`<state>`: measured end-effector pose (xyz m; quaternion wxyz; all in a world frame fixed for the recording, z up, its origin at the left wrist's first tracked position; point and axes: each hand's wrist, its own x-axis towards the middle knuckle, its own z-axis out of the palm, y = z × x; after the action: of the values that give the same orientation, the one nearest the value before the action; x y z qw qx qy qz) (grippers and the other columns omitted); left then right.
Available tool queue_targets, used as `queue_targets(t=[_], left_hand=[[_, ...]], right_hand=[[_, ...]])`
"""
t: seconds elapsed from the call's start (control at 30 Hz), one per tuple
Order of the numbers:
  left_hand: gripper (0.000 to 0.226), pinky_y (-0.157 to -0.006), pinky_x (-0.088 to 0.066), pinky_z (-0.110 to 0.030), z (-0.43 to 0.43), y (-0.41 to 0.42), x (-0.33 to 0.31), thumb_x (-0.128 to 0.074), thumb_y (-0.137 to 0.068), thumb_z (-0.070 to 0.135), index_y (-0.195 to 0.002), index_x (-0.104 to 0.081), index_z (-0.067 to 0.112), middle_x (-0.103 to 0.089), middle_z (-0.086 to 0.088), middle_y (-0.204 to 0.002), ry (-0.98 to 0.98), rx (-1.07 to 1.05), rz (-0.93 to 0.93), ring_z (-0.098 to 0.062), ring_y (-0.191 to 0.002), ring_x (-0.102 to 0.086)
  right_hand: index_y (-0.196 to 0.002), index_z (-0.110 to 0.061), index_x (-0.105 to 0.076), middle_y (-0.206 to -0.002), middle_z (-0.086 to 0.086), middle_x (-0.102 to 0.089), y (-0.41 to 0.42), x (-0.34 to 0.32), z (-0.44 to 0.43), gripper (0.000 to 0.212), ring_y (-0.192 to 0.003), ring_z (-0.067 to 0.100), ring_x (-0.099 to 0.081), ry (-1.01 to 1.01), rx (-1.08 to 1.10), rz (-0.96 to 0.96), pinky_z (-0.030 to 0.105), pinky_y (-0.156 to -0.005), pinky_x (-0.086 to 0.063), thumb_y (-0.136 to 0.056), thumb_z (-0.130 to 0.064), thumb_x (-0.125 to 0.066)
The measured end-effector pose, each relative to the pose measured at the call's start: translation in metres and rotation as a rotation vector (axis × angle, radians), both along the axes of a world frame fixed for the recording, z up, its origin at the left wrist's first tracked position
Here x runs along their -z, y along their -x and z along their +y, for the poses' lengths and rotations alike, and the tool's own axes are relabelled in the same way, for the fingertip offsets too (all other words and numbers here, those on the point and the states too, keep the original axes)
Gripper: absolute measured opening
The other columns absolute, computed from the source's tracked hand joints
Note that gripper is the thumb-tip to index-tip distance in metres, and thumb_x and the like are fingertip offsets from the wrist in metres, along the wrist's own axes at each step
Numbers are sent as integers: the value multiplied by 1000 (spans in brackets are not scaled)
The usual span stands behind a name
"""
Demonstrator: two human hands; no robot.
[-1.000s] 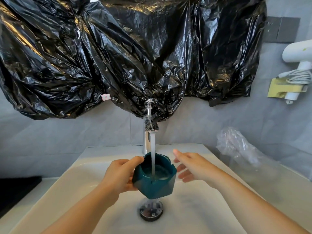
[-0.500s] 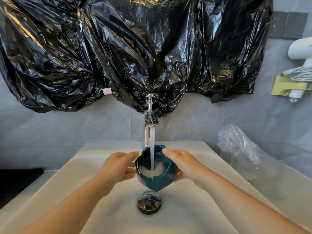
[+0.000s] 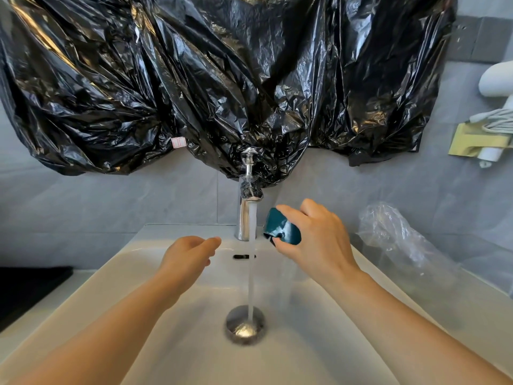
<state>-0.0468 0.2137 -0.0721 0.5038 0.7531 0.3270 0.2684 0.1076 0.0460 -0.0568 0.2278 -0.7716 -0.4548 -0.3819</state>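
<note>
Lifted out of the water since the earlier frame, the teal bowl (image 3: 284, 229) now lies tipped on its side in the right hand (image 3: 316, 240), whose fingers (image 3: 291, 215) curl over it while the thumb presses from below, hiding its right half. Just left of them the stream (image 3: 252, 259) falls from the tap (image 3: 245, 215). Beyond it the left hand (image 3: 188, 254) holds nothing, fingers (image 3: 211, 243) loosely bent, above the sink (image 3: 333, 343).
</note>
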Motion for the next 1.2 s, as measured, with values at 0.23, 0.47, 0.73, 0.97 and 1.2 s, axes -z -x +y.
queue_targets(t=[0.23, 0.47, 0.73, 0.97, 1.2], left_hand=[[30, -95, -50, -48, 1, 1, -1, -56, -91, 43, -91, -66, 15, -69, -6, -100, -15, -24, 8, -24, -97, -64], [37, -93, -52, -43, 4, -2, 2, -52, -94, 42, -109, -62, 9, -68, -6, -105, 9, -48, 44, -23, -96, -64], [57, -92, -54, -41, -2, -4, 0, -45, -92, 59, -102, -66, 7, -72, -8, -96, 171, 60, 92, -26, -93, -67], [54, -88, -56, -37, -3, 2, 0, -62, -82, 57, -102, -68, 7, -76, -11, -94, 238, 205, 117, -25, -91, -71], [49, -85, -58, -41, -7, 2, -1, -70, -82, 45, -108, -60, 4, -70, -18, -104, 372, 148, 72, -32, -91, -70]], right_hand=[[-119, -37, -63, -102, -13, -63, 8, 9, 4, 40, -95, 11, -60, -197, -148, 699, 34, -82, -54, -81, -48, -69], [-94, -25, -69, -98, 0, -71, 16, 19, 21, 20, -97, 21, -65, -262, -288, 1270, 41, -89, -57, -93, -41, -57], [-103, -11, -58, -106, 15, -68, 25, 19, 19, 22, -94, 29, -69, -316, -339, 1736, 38, -72, -60, -100, -31, -48], [-120, -11, -56, -116, 17, -67, 26, 24, 24, 29, -100, 33, -68, -252, -305, 1751, 41, -74, -60, -101, -32, -48], [-129, -12, -50, -114, 23, -67, 25, 20, 17, 36, -88, 31, -72, -30, -353, 1843, 39, -75, -61, -102, -36, -43]])
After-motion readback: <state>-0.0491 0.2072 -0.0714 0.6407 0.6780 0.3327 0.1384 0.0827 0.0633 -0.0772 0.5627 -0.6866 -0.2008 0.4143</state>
